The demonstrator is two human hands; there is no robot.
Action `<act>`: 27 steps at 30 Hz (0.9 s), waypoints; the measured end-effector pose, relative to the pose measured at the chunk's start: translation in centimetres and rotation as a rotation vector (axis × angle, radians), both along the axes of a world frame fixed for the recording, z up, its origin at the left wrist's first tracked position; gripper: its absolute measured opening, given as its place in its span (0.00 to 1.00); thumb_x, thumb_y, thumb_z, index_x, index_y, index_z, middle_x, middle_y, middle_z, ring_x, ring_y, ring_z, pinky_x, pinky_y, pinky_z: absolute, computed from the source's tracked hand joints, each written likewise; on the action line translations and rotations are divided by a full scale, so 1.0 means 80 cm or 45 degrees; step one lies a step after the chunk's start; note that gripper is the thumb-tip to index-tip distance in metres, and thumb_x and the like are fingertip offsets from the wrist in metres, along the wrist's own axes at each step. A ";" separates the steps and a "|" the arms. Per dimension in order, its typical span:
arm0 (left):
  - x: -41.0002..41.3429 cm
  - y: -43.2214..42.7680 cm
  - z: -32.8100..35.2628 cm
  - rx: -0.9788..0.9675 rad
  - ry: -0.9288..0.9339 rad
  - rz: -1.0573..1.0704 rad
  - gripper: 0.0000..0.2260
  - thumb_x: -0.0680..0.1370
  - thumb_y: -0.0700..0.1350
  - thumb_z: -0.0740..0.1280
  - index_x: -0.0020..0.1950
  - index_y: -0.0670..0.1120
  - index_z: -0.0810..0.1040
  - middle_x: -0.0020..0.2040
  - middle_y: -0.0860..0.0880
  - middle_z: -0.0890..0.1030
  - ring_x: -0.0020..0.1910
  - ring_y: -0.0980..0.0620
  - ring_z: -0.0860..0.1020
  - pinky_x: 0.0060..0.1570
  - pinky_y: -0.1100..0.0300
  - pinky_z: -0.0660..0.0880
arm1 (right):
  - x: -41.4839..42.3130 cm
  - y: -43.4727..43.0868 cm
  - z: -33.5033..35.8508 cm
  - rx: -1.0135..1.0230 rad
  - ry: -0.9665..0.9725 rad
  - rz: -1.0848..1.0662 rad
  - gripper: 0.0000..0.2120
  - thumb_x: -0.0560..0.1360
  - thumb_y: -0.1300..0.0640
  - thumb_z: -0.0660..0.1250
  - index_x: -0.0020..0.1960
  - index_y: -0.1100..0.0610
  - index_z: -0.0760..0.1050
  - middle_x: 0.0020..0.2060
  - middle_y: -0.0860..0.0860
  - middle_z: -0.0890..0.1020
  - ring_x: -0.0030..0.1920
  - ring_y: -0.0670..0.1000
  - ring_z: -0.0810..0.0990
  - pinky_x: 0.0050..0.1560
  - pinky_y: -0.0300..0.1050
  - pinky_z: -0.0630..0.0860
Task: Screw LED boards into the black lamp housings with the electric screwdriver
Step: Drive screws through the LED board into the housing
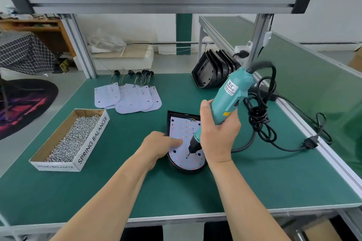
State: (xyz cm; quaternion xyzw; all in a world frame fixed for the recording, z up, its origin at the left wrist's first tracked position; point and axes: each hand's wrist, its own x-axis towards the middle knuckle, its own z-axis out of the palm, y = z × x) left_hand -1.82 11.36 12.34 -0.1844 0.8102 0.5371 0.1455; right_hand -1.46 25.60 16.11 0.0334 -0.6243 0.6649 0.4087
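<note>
– LED board (pixel 180 127), white, dotted with emitters: where are we seeing it lying?
– We are seeing it sitting inside a black lamp housing (pixel 186 171), which is lying flat on the green counter (pixel 117 182), rounded end toward us.
– How are our hands working?
– Our left hand (pixel 156 145) is resting at the housing's left edge, with fingers lying stretched across the board. Our right hand (pixel 217 135) is wrapping fully round the teal electric screwdriver (pixel 231 94), which is tilting up toward the right. Its bit is touching the board near the rounded end, just beside the left fingertips.
– What are we finding around the work?
– At left, a cardboard box (pixel 94 139) is holding loose screws (pixel 76 133). Behind, spare boards (pixel 129 98) are lying overlapped, wires trailing toward the back. At back right, more black housings (pixel 213 72) are standing nested on edge. The screwdriver's black cord (pixel 258 115) is lying coiled on the counter at right.
</note>
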 end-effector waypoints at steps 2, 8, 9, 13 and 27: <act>0.002 0.001 0.004 0.029 -0.002 -0.014 0.27 0.65 0.52 0.75 0.57 0.35 0.81 0.56 0.37 0.83 0.42 0.47 0.75 0.45 0.55 0.69 | 0.000 -0.002 -0.001 0.024 -0.002 0.005 0.08 0.72 0.50 0.69 0.41 0.53 0.73 0.30 0.41 0.77 0.30 0.43 0.75 0.36 0.34 0.71; 0.005 0.001 0.008 0.035 -0.009 -0.014 0.30 0.61 0.53 0.73 0.56 0.34 0.80 0.57 0.37 0.83 0.42 0.47 0.75 0.44 0.55 0.68 | 0.002 -0.004 -0.002 0.078 -0.001 -0.004 0.11 0.72 0.49 0.70 0.41 0.56 0.74 0.29 0.43 0.76 0.30 0.46 0.76 0.36 0.39 0.73; 0.005 0.001 0.007 0.038 -0.012 -0.014 0.30 0.62 0.53 0.73 0.56 0.35 0.80 0.57 0.37 0.83 0.42 0.47 0.75 0.45 0.55 0.69 | 0.002 -0.003 -0.002 0.084 -0.003 0.000 0.11 0.72 0.49 0.70 0.41 0.56 0.74 0.29 0.44 0.77 0.30 0.46 0.76 0.36 0.39 0.73; 0.005 0.001 0.006 0.031 -0.013 0.003 0.30 0.63 0.53 0.74 0.57 0.34 0.80 0.55 0.37 0.83 0.42 0.47 0.75 0.44 0.55 0.68 | 0.001 -0.004 -0.002 0.097 0.002 0.005 0.12 0.72 0.49 0.70 0.41 0.57 0.74 0.29 0.45 0.77 0.30 0.48 0.76 0.35 0.41 0.74; 0.003 0.005 0.005 -0.001 0.002 0.020 0.29 0.61 0.53 0.72 0.56 0.36 0.81 0.56 0.39 0.83 0.42 0.48 0.76 0.45 0.56 0.69 | -0.004 -0.005 -0.004 0.006 -0.178 0.101 0.15 0.70 0.49 0.70 0.36 0.54 0.66 0.24 0.41 0.72 0.26 0.46 0.70 0.31 0.41 0.70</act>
